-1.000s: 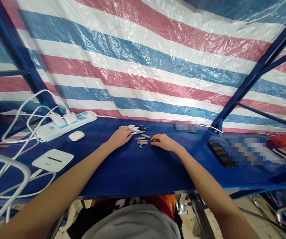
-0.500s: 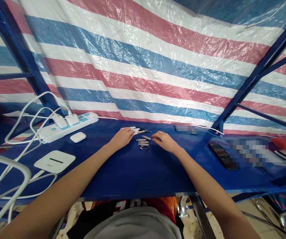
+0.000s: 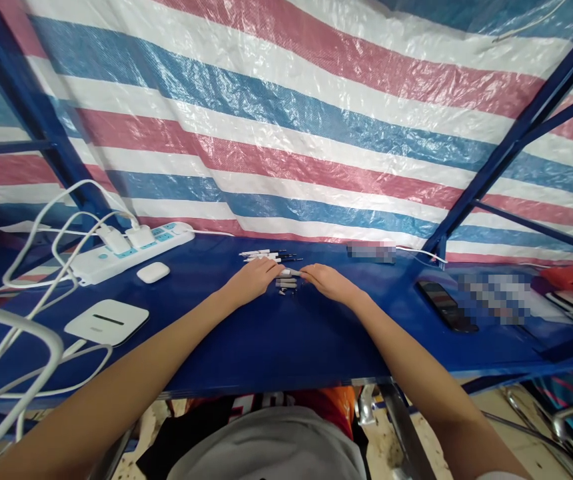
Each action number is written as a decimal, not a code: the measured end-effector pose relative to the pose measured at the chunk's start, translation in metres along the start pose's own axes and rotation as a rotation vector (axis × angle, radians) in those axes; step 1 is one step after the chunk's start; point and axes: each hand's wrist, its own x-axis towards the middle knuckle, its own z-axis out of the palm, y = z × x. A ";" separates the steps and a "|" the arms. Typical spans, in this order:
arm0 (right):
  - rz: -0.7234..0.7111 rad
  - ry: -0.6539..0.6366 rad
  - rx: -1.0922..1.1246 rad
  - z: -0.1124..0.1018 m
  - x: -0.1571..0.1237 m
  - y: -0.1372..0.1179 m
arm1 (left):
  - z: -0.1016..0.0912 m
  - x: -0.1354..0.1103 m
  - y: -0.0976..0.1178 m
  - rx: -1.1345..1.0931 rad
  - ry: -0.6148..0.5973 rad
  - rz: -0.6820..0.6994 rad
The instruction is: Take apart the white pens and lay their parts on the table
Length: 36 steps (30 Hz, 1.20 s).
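Both my hands meet over the middle of the blue table. My left hand is closed round a slim white pen barrel, with only one end showing. From the other side, the fingers of my right hand pinch a short grey pen sleeve. These two parts are in line, end to end; whether they are joined is too small to tell. Just below them lie several grey pen sleeves and small dark metal pieces. Behind my left hand rests a bunch of white pen parts with dark tips.
On the left are a white power strip with plugs and looping cables, a small white case and a white square device. A black phone lies on the right. A striped plastic sheet hangs behind.
My left hand has moved off the bunch of pen parts with a white barrel. My right hand has picked up a grey sleeve, and both have come together.
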 end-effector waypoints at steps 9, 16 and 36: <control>-0.038 0.024 -0.042 0.006 0.003 0.000 | 0.001 0.001 0.012 0.064 -0.004 -0.073; -0.056 0.093 -0.105 0.002 0.004 -0.002 | 0.000 0.000 0.013 0.005 -0.004 -0.142; 0.005 0.072 0.034 0.004 0.002 -0.003 | 0.000 -0.004 0.009 -0.154 -0.133 -0.197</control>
